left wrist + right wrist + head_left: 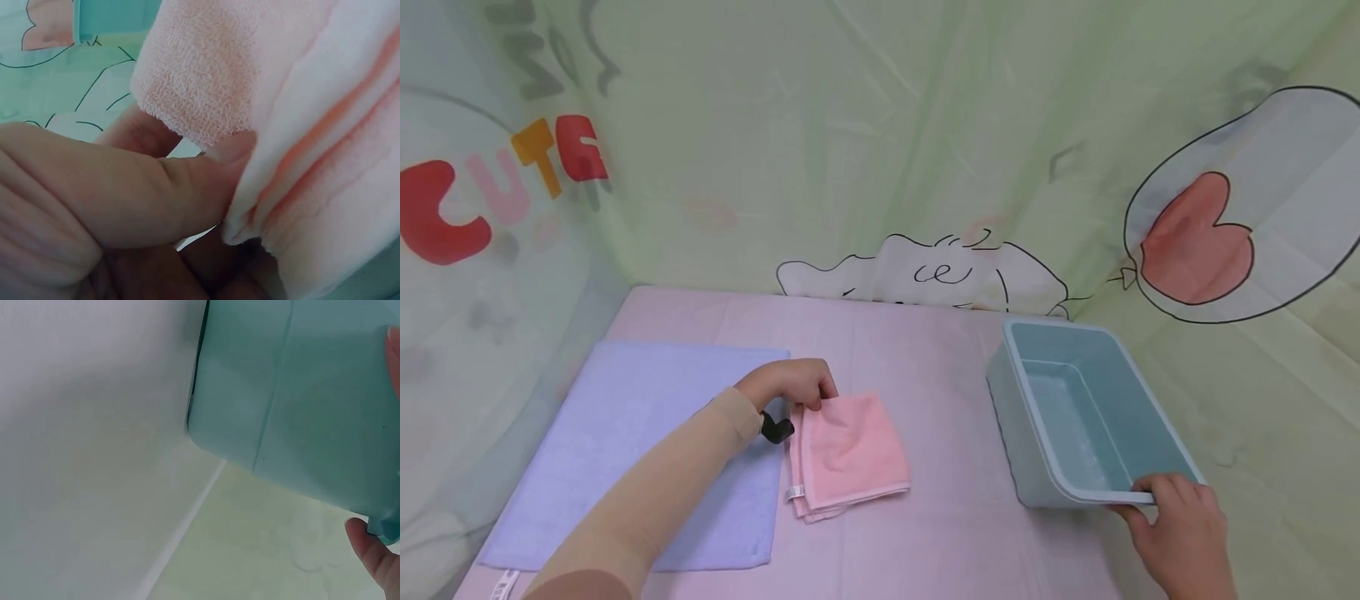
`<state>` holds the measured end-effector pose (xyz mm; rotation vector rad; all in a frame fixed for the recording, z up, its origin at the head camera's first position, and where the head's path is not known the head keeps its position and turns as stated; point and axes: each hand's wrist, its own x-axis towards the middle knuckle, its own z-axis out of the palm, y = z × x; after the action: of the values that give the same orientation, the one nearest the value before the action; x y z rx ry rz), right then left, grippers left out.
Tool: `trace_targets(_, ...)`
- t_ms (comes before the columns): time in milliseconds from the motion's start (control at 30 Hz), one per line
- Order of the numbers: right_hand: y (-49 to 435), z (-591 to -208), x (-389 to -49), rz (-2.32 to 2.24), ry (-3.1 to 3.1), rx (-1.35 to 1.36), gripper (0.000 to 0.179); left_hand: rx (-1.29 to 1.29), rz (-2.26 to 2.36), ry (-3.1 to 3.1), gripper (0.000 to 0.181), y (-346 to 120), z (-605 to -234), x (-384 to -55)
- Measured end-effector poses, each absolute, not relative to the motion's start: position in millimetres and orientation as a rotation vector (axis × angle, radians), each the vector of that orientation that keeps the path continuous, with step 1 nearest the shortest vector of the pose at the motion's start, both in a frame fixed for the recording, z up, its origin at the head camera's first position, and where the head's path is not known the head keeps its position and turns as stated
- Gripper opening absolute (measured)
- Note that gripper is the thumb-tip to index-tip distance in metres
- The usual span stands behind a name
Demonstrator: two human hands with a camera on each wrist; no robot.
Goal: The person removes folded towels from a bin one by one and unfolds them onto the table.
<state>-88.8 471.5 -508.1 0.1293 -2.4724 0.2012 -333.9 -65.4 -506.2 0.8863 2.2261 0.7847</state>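
A folded pink towel (857, 450) hangs from or lies beneath my left hand (801, 382), whose thumb and fingers pinch its upper left corner. In the left wrist view the layered edges of the pink towel (200, 62) show close up, with the thumb pressed against them. My right hand (1183, 525) grips the near right rim of a blue-green plastic bin (1011, 433), fingers over the edge and thumb outside. The right wrist view shows the outer wall of the bin (294, 406); most of that hand lies out of frame there.
A lavender towel (602, 442) lies spread flat on the left of the pink-covered table (940, 467), partly under the left forearm. Printed green curtain cloth (865, 150) stands behind and on both sides, close to the bin's right side.
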Motion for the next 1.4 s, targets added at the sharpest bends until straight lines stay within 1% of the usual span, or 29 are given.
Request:
trace_targets(267,477.8,-507.5,-89.6,0.227,-2.451,0.153,0.096,0.809,0.720,2.393,0.048,-57.3,-500.4,-334.9)
trace_targets(467,484.0,-508.0,-91.0,0.219,-2.476,0.147,0.096,0.759,0.700,2.485,0.045,-51.5,-501.3,-335.0)
trace_targets(767,489.6,-506.5,-92.5,0.214,-2.472,0.168,0.096,0.798,0.648,2.623,0.042,-47.7,-507.7,-333.9)
trace_targets(1033,486.2,-502.7,-90.1,0.210,-2.517,0.104,0.098,0.778,0.629,2.671,0.040,-46.4,-508.2,-328.8)
trace_targets(1067,486.3,-502.2,-89.5,0.211,-2.523,0.095,0.095,0.771,0.628,2.676,0.039,-46.2,-508.3,-328.0)
trace_targets(1167,485.8,-501.4,-87.4,0.204,-2.551,0.046,0.062,0.759,0.618,2.698,0.037,-45.5,-510.0,-326.3)
trace_targets(1200,485.1,-501.0,-86.4,0.205,-2.576,0.008,0.053,0.757,0.618,2.704,0.036,-45.2,-511.0,-326.2)
trace_targets(1233,483.8,-500.4,-85.2,0.205,-2.600,-0.035,0.049,0.754,0.621,2.707,0.036,-45.1,-512.2,-326.3)
trace_targets(1267,482.2,-500.1,-84.2,0.208,-2.619,-0.077,0.050,0.753,0.618,2.713,0.035,-45.1,-513.2,-326.4)
trace_targets(1400,475.7,-495.8,-83.1,0.214,-2.740,-0.238,0.063,0.758,0.630,2.716,0.034,-45.9,-515.3,-327.3)
